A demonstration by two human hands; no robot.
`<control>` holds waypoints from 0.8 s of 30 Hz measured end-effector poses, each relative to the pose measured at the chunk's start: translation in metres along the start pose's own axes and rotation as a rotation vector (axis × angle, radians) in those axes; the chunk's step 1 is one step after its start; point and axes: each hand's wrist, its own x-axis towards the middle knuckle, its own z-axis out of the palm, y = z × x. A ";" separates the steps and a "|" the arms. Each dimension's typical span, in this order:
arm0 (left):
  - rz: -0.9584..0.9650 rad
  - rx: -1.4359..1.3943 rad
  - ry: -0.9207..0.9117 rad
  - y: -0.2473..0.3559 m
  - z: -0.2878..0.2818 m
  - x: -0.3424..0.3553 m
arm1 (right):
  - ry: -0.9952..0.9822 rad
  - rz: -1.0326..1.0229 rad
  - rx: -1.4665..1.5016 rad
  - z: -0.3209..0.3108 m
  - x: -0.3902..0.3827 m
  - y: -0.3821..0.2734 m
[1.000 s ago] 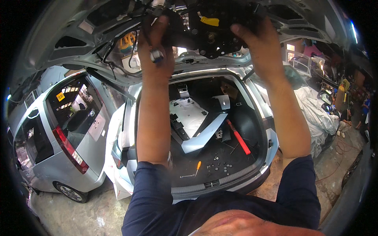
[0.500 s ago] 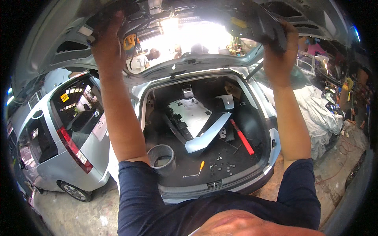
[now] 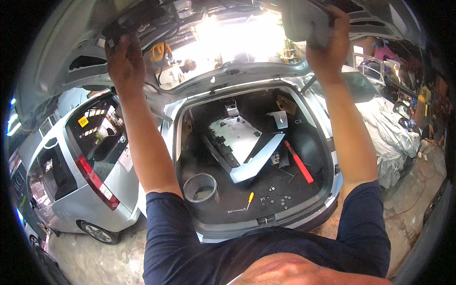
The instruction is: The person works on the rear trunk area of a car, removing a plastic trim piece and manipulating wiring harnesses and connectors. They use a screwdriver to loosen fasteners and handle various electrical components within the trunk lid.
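Both my arms reach up to the raised tailgate (image 3: 71, 40). My left hand (image 3: 126, 61) is at a dark part (image 3: 135, 21) on its left side, fingers curled; what they grip is unclear. My right hand (image 3: 327, 54) grips a dark grey part (image 3: 304, 23) at the upper right. Below is the open boot, holding a white board (image 3: 237, 130), a pale blue panel (image 3: 261, 156), a clear cylindrical container (image 3: 202, 194), an orange screwdriver (image 3: 250, 199), a spanner (image 3: 237, 210), a long red tool (image 3: 299, 164) and several small fasteners (image 3: 285, 199).
A silver car (image 3: 64, 185) stands close on the left. On the right a car lies under a grey cover (image 3: 384, 137), with motorbikes (image 3: 406, 118) and a red hose (image 3: 413, 199) on the concrete floor beyond. A bright opening shows behind the tailgate.
My hands have moved apart, the left one toward the left. The dark assembly that spanned the middle has shifted, exposing the bright background. The container has come out from behind my left arm.
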 end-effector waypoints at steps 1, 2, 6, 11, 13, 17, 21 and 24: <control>-0.067 -0.283 0.020 0.000 -0.004 -0.001 | 0.004 0.023 -0.009 0.003 0.000 0.000; -0.012 -0.066 0.003 -0.003 -0.005 0.000 | 0.008 0.046 -0.018 0.005 0.001 -0.002; 0.194 0.543 -0.054 -0.017 -0.009 0.020 | 0.046 0.063 -0.174 0.019 0.003 -0.020; 0.913 1.463 -0.236 -0.003 -0.013 0.043 | 0.159 -0.029 -0.177 0.038 0.003 -0.010; 0.913 1.415 -0.337 -0.004 -0.024 0.047 | 0.119 -0.038 -0.066 0.041 0.009 -0.006; 0.953 1.587 -0.439 0.007 -0.047 0.049 | 0.047 -0.073 -0.063 0.041 0.013 -0.026; 0.789 1.465 -0.280 0.004 -0.026 0.039 | 0.040 -0.005 -0.093 0.039 0.009 -0.016; 0.584 1.337 -0.121 0.000 -0.013 0.039 | 0.051 -0.090 -0.069 0.038 0.008 -0.010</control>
